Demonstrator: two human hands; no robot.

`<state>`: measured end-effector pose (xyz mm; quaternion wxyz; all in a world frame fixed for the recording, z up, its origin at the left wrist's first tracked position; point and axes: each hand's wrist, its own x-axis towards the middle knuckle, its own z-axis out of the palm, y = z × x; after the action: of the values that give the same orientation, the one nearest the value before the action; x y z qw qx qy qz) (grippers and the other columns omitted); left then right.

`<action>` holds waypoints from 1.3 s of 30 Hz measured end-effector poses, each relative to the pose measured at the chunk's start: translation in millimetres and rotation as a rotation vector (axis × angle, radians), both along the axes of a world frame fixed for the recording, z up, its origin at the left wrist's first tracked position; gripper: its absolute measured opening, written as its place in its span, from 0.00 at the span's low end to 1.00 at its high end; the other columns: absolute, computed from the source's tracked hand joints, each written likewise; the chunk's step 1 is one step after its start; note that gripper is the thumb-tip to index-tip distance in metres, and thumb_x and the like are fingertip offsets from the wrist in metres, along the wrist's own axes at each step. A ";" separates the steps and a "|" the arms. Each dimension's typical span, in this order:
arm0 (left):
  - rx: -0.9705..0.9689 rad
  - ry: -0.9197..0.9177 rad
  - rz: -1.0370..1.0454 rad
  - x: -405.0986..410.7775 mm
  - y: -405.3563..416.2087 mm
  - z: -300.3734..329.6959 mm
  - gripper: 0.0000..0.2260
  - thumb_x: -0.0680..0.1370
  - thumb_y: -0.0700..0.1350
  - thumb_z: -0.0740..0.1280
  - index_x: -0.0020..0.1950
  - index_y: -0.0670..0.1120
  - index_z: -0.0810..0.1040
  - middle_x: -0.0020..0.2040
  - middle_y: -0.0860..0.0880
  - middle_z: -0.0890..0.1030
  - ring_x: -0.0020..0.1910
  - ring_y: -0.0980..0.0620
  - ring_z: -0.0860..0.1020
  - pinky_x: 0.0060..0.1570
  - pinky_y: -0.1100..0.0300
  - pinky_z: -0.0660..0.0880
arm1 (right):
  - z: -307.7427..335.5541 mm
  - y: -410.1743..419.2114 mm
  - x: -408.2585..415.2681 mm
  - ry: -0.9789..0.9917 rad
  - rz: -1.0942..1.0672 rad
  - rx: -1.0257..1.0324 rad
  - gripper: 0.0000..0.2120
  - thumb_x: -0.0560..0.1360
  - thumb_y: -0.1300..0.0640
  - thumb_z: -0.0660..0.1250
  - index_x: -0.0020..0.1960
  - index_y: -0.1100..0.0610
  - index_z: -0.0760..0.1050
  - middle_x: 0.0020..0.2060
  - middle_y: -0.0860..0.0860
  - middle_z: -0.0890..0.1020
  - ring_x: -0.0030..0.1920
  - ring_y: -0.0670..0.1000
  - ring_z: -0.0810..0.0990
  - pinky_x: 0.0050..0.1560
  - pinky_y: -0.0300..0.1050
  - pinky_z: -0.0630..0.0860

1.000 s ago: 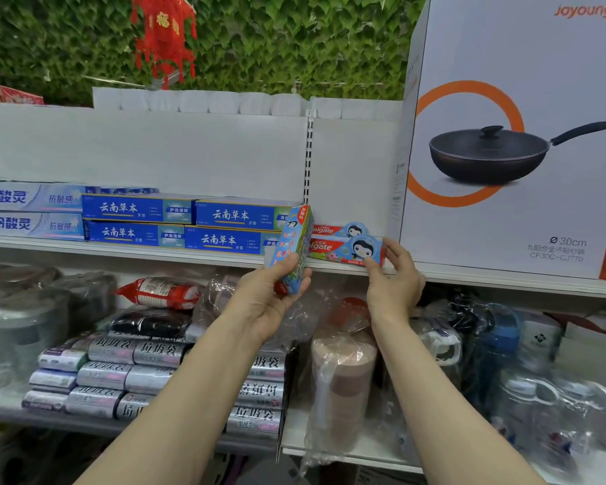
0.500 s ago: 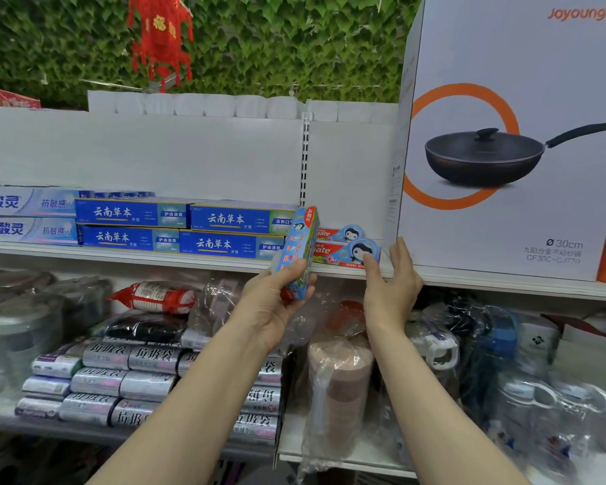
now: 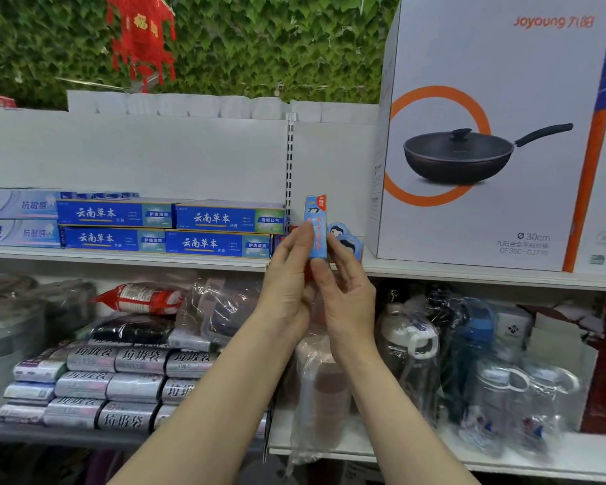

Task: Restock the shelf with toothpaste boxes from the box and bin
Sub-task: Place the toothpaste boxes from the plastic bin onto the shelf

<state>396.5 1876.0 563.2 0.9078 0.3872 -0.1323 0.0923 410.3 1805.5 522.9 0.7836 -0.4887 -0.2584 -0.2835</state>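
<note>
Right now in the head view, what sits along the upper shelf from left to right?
Pale toothpaste boxes → blue toothpaste boxes → small upright toothpaste box held in both hands, left hand and right hand → stacked penguin toothpaste boxes → big pan carton.

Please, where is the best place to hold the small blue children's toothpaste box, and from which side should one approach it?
Probably by its lower end, from below and the front. The toothpaste box stands upright, its narrow long faces exposed, so the left hand and right hand pinch those faces, leaving the top free toward the shelf.
</note>
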 end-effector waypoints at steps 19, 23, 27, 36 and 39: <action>0.439 0.034 0.297 25.4 6.1 -27.4 0.26 0.82 0.66 0.52 0.61 0.52 0.82 0.53 0.58 0.80 0.48 0.69 0.79 0.49 0.70 0.76 | 13.8 -54.7 54.8 0.232 -0.444 -0.131 0.15 0.80 0.54 0.69 0.65 0.53 0.77 0.56 0.46 0.83 0.56 0.42 0.82 0.57 0.36 0.78; 0.673 -0.012 0.439 38.9 7.0 -34.8 0.30 0.77 0.71 0.48 0.63 0.59 0.81 0.71 0.56 0.73 0.73 0.55 0.67 0.75 0.46 0.60 | 13.2 -57.2 70.7 0.247 -0.693 -0.388 0.16 0.81 0.48 0.65 0.67 0.52 0.77 0.59 0.47 0.82 0.61 0.47 0.78 0.62 0.46 0.75; 0.915 -0.072 0.549 45.3 8.3 -38.2 0.34 0.80 0.67 0.39 0.73 0.55 0.74 0.79 0.55 0.62 0.79 0.57 0.52 0.79 0.49 0.46 | 9.0 -54.8 84.7 0.231 -0.911 -0.523 0.16 0.80 0.48 0.66 0.66 0.51 0.78 0.60 0.49 0.81 0.66 0.51 0.73 0.66 0.55 0.71; 1.125 -0.152 0.815 70.9 11.0 -53.1 0.50 0.70 0.74 0.29 0.75 0.51 0.72 0.78 0.54 0.66 0.79 0.56 0.52 0.78 0.49 0.43 | -6.6 -54.7 78.4 0.062 -1.009 -0.451 0.18 0.81 0.50 0.64 0.70 0.51 0.71 0.55 0.46 0.79 0.57 0.46 0.73 0.59 0.47 0.71; 1.201 -0.192 0.891 77.6 11.7 -52.1 0.51 0.71 0.74 0.26 0.73 0.51 0.74 0.76 0.53 0.69 0.79 0.54 0.53 0.78 0.51 0.40 | -12.1 -49.6 73.6 0.034 -0.946 -0.519 0.19 0.82 0.46 0.55 0.71 0.49 0.68 0.49 0.39 0.75 0.54 0.43 0.70 0.60 0.45 0.67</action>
<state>474.1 1887.8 511.0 0.4019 0.8228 -0.0692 0.3959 483.8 1755.9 510.8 0.4279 -0.7339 -0.0587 -0.5243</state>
